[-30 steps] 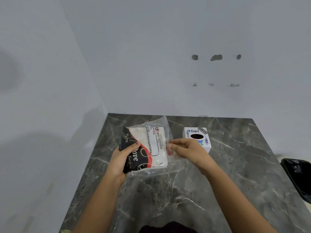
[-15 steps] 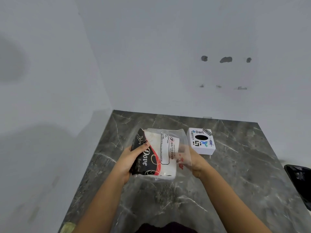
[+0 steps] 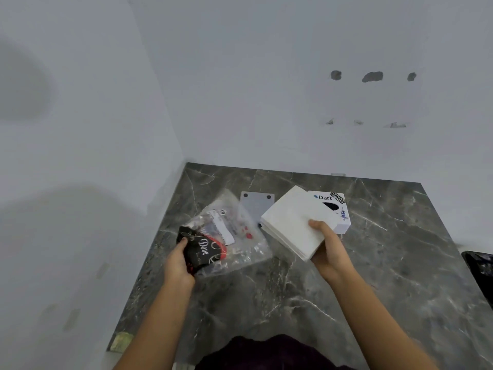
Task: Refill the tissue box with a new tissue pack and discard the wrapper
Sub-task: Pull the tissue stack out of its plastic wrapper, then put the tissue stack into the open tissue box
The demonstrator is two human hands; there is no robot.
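Observation:
My right hand (image 3: 329, 249) grips a white stack of tissues (image 3: 292, 222) by its near corner, held tilted above the table and partly covering the white tissue box (image 3: 336, 209). The box has a black oval opening and stickers on top. My left hand (image 3: 178, 260) holds the emptied plastic wrapper (image 3: 226, 233), clear with a black and red printed end, hanging crumpled to the left of the stack.
A grey flat plate with two holes (image 3: 256, 202) lies on the dark marble table (image 3: 373, 276) behind the wrapper. A black bin bag (image 3: 480, 271) shows at the right edge. White walls close the back and left.
The tissue stack has come out of the wrapper: my right hand pulled it to the right, my left hand kept the empty wrapper. The grey plate is uncovered behind it.

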